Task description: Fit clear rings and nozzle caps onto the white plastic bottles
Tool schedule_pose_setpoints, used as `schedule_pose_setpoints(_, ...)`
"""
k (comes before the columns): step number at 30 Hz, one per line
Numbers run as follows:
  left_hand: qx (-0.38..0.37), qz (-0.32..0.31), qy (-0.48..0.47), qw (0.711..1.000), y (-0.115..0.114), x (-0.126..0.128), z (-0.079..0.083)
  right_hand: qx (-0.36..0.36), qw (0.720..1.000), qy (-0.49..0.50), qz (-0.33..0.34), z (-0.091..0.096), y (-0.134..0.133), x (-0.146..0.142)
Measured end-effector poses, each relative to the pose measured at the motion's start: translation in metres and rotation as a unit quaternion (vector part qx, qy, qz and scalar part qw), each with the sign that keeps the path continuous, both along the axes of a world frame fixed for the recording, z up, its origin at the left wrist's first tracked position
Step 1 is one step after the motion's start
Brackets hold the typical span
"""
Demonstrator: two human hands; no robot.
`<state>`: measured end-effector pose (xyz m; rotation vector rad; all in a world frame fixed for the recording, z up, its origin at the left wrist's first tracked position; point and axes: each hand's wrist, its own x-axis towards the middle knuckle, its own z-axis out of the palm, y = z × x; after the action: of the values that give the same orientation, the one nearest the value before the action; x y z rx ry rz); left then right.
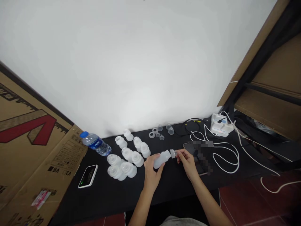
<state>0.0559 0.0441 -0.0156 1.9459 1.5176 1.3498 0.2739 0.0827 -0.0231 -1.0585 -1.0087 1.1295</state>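
Note:
My left hand (151,173) is wrapped round a small white plastic bottle (162,158), held on its side just above the black table (105,194). My right hand (187,160) pinches a small clear cap piece (173,153) right at the bottle's mouth. To the left of my hands, several more white bottles (127,158) stand and lie in a cluster. Behind them, near the wall, lie several small clear rings and caps (160,131).
A water bottle with a blue cap (96,143) lies at the table's left, beside a big cardboard box (30,150). A phone (88,176) rests face up near the box. White cables (223,150) and a white charger block (219,125) crowd the right side.

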Motion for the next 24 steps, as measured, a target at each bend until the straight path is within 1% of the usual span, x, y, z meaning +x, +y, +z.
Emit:
schedule_pose_setpoints(4, -0.005, -0.014, 0.025, 1.0, 0.0, 0.001, 0.002, 0.008, 1.0, -0.015, 0.003, 0.0, 0.0, 0.0)
schedule_pose_setpoints(9, -0.012, -0.031, 0.034, 0.999, 0.0, 0.002, 0.0, 0.03, 0.998, -0.061, 0.01, -0.006, 0.002, 0.001)
schedule_pose_setpoints(13, -0.013, -0.033, 0.039, 0.999, 0.0, 0.002, -0.002, 0.052, 0.994, -0.093, 0.035, -0.009, 0.002, -0.001)
schedule_pose_setpoints(15, -0.01, -0.031, 0.043, 0.999, 0.0, 0.002, -0.002, 0.07, 0.989, -0.126, 0.036, -0.008, 0.0, -0.002)
schedule_pose_setpoints(16, -0.008, -0.03, 0.044, 0.999, 0.0, 0.001, -0.002, 0.084, 0.984, -0.156, 0.026, -0.007, -0.002, -0.004)
schedule_pose_setpoints(18, -0.005, -0.028, 0.047, 0.998, 0.0, 0.001, -0.001, 0.122, 0.961, -0.248, -0.019, -0.006, -0.005, -0.006)
schedule_pose_setpoints(19, -0.006, -0.027, 0.049, 0.998, 0.0, 0.001, -0.001, 0.14, 0.941, -0.304, -0.048, -0.005, -0.007, -0.008)
schedule_pose_setpoints(21, -0.009, -0.025, 0.051, 0.998, 0.0, 0.0, -0.002, 0.159, 0.891, -0.412, -0.106, -0.006, -0.01, -0.011)
schedule_pose_setpoints(22, -0.011, -0.024, 0.052, 0.998, 0.0, 0.0, -0.002, 0.16, 0.869, -0.452, -0.124, -0.006, -0.01, -0.013)
schedule_pose_setpoints(23, -0.012, -0.023, 0.053, 0.998, 0.001, 0.0, -0.002, 0.158, 0.853, -0.48, -0.133, -0.007, -0.01, -0.015)
schedule_pose_setpoints(24, -0.012, -0.022, 0.053, 0.998, 0.001, 0.0, -0.003, 0.154, 0.843, -0.497, -0.134, -0.007, -0.01, -0.017)
